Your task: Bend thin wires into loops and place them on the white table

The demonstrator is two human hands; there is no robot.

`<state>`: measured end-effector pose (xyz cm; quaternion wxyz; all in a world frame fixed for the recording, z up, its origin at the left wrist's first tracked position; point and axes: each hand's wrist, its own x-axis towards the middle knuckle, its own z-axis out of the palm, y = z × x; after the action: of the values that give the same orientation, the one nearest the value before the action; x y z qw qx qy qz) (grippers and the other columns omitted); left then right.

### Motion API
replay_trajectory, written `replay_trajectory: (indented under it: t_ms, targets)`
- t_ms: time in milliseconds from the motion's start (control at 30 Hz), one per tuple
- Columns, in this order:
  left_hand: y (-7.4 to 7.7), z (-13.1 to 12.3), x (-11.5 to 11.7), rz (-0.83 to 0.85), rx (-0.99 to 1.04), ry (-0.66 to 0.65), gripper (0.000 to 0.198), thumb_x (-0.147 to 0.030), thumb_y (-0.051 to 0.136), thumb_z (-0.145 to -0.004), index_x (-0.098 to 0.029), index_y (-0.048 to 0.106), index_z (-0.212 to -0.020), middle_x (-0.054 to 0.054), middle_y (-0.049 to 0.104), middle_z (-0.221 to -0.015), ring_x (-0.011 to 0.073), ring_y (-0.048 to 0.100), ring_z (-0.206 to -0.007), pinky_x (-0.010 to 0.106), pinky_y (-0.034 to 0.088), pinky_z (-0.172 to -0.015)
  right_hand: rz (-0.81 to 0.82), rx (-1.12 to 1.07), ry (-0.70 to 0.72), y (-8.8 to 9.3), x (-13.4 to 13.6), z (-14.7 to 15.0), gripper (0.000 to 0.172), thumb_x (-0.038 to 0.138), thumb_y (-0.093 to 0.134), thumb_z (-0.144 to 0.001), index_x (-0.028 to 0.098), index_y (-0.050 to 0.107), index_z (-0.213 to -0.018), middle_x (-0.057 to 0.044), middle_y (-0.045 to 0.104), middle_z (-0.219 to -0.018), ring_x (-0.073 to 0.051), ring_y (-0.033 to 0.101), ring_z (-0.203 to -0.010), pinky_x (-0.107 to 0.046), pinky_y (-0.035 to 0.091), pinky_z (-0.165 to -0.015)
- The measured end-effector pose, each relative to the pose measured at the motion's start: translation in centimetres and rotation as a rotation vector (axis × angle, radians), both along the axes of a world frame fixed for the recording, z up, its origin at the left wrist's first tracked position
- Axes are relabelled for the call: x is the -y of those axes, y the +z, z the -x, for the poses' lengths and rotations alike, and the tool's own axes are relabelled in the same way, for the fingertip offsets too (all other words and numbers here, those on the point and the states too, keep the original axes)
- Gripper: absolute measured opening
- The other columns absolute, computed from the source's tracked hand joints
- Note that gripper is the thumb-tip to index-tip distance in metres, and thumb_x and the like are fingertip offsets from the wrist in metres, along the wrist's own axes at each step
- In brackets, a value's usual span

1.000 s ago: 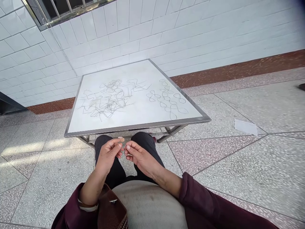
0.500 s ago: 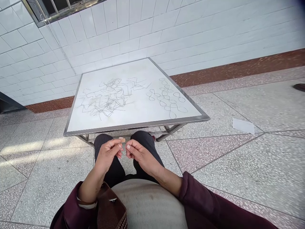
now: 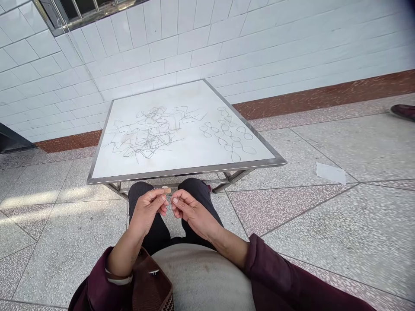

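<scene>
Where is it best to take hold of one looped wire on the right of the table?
Probably at the outer loop of the nearest looped wire. Come from above on the near right edge of the table. It lies flat, at the group's rim, away from the wire tangle.

The table (image 3: 181, 162) has a white top framed by a grey metal rim. On its left lies a tangle of dark grey wire pieces (image 3: 145, 131) in zigzag shapes; on its right, grey wire loops (image 3: 230, 136) form a figure-eight pattern. The far wall (image 3: 259, 39) is white tile in a brick pattern, with a reddish-brown band (image 3: 324, 93) along its foot. The floor (image 3: 340, 216) is speckled terrazzo, pale grey panels beside pinkish ones. A white paper scrap (image 3: 330, 172) lies at right. Near, the sleeves (image 3: 269, 272) are maroon, the trousers (image 3: 194, 192) black, the top (image 3: 204, 280) cream with fine ribbing.
</scene>
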<state>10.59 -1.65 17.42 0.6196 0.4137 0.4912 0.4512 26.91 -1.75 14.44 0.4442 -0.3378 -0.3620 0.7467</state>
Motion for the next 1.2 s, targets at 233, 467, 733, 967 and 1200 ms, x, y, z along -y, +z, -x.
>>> replay_trajectory:
  t_ms: [233, 467, 733, 967, 1200]
  targets:
    - [0.1, -0.2, 0.1, -0.027, -0.018, -0.023, 0.031, -0.038, 0.072, -0.081, -0.018, 0.075, -0.104, 0.002, 0.067, -0.076, 0.0099, 0.058, -0.060, 0.021, 0.046, -0.052, -0.178, 0.219, -0.024, 0.4, -0.2, -0.2, 0.033, 0.054, 0.065, -0.087, 0.022, 0.058, -0.083, 0.004, 0.052, -0.071, -0.011, 0.047, -0.061, -0.027, 0.041, -0.060]
    - [0.3, -0.2, 0.2, 0.058, 0.017, -0.062, 0.032, -0.040, 0.073, -0.080, -0.018, 0.074, -0.103, 0.001, 0.065, -0.072, 0.0091, 0.057, -0.057, 0.021, 0.045, -0.052, -0.264, 0.333, -0.021, 0.3, -0.3, -0.4, 0.034, 0.056, 0.060, -0.088, 0.023, 0.057, -0.082, 0.004, 0.048, -0.067, -0.012, 0.044, -0.059, -0.027, 0.039, -0.057]
    - [0.3, -0.4, 0.3, 0.048, 0.037, -0.072, 0.031, -0.039, 0.074, -0.080, -0.016, 0.076, -0.100, 0.001, 0.064, -0.071, 0.0095, 0.058, -0.059, 0.023, 0.050, -0.056, -0.502, 0.501, -0.125, -0.6, -0.6, -0.8, 0.018, 0.040, 0.055, -0.094, 0.025, 0.063, -0.088, 0.001, 0.054, -0.076, -0.015, 0.050, -0.067, -0.030, 0.043, -0.066]
    - [-0.7, -1.1, 0.5, 0.022, 0.044, 0.026, 0.034, -0.040, 0.074, -0.080, -0.016, 0.076, -0.104, 0.002, 0.065, -0.070, 0.0102, 0.058, -0.058, 0.025, 0.051, -0.056, -0.736, 0.685, -0.188, -0.5, -0.5, -1.3, 0.020, 0.032, 0.049, -0.098, 0.028, 0.068, -0.093, -0.004, 0.063, -0.081, -0.021, 0.058, -0.077, -0.036, 0.048, -0.077]
    - [-1.0, -1.3, 0.3, -0.026, -0.013, 0.000, 0.034, -0.039, 0.072, -0.080, -0.016, 0.076, -0.105, 0.002, 0.065, -0.070, 0.0113, 0.058, -0.058, 0.026, 0.052, -0.056, -0.734, 0.749, -0.189, -0.9, -0.4, -1.6, 0.022, 0.031, 0.046, -0.099, 0.027, 0.066, -0.091, -0.004, 0.061, -0.080, -0.020, 0.057, -0.076, -0.035, 0.048, -0.071]
